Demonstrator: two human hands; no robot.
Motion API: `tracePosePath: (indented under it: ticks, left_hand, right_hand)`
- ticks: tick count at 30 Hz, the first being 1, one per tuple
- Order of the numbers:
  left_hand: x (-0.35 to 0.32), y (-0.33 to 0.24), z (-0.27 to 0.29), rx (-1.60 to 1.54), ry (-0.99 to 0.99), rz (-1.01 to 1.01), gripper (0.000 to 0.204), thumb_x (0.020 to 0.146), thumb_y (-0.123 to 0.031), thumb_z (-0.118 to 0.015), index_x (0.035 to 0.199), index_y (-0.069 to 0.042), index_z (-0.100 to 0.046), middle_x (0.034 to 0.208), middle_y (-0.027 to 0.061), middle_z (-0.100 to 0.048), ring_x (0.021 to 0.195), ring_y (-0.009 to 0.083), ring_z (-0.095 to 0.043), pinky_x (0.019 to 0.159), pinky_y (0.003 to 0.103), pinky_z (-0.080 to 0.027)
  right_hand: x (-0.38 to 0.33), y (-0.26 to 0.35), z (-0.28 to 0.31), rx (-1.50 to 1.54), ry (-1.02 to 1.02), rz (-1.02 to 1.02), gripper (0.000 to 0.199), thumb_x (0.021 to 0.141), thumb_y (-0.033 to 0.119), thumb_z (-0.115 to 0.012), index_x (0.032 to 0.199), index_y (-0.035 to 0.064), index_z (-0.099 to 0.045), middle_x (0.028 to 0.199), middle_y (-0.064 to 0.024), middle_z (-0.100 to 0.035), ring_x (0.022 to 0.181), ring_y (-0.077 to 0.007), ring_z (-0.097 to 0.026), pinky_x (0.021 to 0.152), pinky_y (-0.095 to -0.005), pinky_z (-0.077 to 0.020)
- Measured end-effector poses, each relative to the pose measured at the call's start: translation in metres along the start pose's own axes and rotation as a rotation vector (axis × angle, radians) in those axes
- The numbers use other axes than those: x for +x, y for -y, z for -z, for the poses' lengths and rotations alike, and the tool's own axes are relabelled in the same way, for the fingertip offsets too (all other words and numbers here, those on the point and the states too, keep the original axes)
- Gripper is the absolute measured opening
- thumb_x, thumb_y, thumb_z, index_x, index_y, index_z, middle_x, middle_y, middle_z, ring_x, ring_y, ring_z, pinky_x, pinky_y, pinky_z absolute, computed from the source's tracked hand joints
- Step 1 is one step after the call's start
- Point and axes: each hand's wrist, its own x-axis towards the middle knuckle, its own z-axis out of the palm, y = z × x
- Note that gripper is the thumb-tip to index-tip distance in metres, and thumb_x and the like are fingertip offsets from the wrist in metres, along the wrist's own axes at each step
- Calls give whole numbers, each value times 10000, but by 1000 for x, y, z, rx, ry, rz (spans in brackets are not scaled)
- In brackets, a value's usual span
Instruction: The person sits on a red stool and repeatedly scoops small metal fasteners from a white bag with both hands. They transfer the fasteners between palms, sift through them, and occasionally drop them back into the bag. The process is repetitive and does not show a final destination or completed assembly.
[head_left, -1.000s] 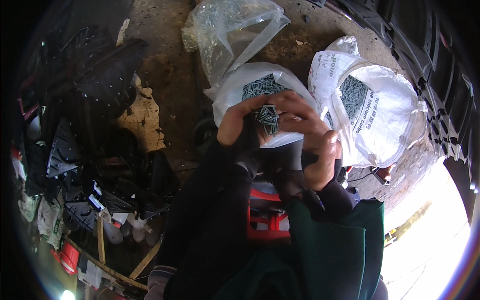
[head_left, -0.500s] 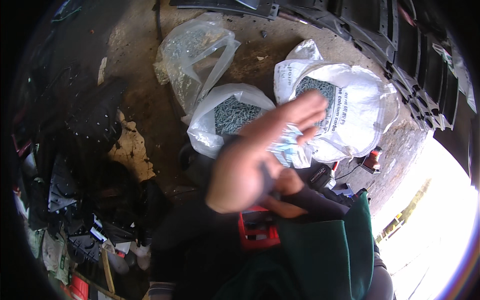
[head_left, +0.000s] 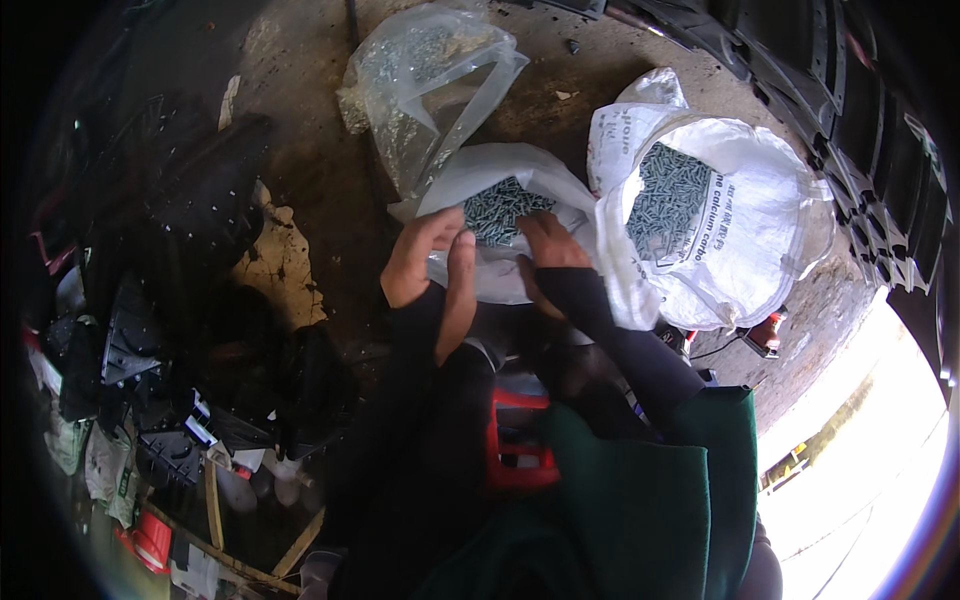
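A whitish translucent plastic bag point(head_left: 490, 278) stands in front of me, its mouth open on a heap of small grey screws point(head_left: 500, 207). At its near left rim is my left hand point(head_left: 425, 270), fingers bent over the edge and thumb raised beside them; it seems to grip the plastic. My right hand point(head_left: 552, 245) has its fingertips over the near right rim, by the screws, with the thumb lower on the outer side. The plastic between fingers and thumb is partly hidden. Right of it, a white woven sack point(head_left: 735, 280) holds more such screws point(head_left: 670, 200).
Another clear plastic bag point(head_left: 440, 80) slumps behind on the stained floor. Right of the sack lies a red-and-black item point(head_left: 768, 332) with a cable. Dark panels point(head_left: 800, 70) are stacked at the far right. Black parts point(head_left: 135, 340) clutter the left. A red frame point(head_left: 520, 470) sits below me.
My arms, crossed and blurred before the bags, have parted. Both hands are now at the plastic bag's near rim. The view has shifted, so the bags sit farther right.
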Motion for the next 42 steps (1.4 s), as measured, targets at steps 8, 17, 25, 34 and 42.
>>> tracePosePath:
  ticks: [8, 17, 25, 34, 42]
  left_hand:
    - [-8, 28, -6, 344, -334, -96, 441, 830, -39, -681, 1255, -22, -564, 1073, 158, -627, 920, 276, -641, 812, 357, -511]
    - [-8, 39, -10, 92, -196, 78, 391, 895, -13, -603, 1282, -33, -552, 1023, 111, -650, 897, 172, -638, 792, 299, -501]
    - [-5, 33, -6, 136, -223, 89, 381, 896, -11, -589, 1275, -41, -561, 992, 104, -648, 871, 160, -630, 766, 285, -497]
    - [-25, -7, -10, -125, 96, 159, 376, 956, -155, -560, 1300, -5, -529, 1204, 182, -587, 1045, 219, -601, 911, 353, -471]
    - [-1, 15, -24, -1153, 342, 809, 400, 1023, -296, -450, 1240, 29, -535, 1240, 153, -610, 1103, 250, -600, 937, 397, -466]
  right_hand:
    - [37, -7, -21, -336, -194, 271, 615, 724, 101, -750, 1289, 69, -509, 1256, -236, -517, 1142, -430, -529, 948, -512, -444]
    - [47, -21, -45, -540, -296, 389, 452, 764, 86, -616, 1215, 105, -582, 1144, -182, -538, 1012, -376, -578, 804, -480, -507]
    - [48, -30, -25, -276, 31, 188, 307, 731, 9, -614, 1032, 69, -636, 960, -142, -593, 834, -309, -620, 744, -427, -527]
    - [27, -3, 45, 1110, 294, -453, 257, 809, -11, -662, 1064, -24, -633, 915, -76, -638, 779, -147, -602, 721, -265, -486]
    - [-5, 42, 72, 1210, 287, -460, 334, 884, -28, -537, 1208, -93, -582, 1156, -198, -629, 1026, -249, -625, 911, -349, -494]
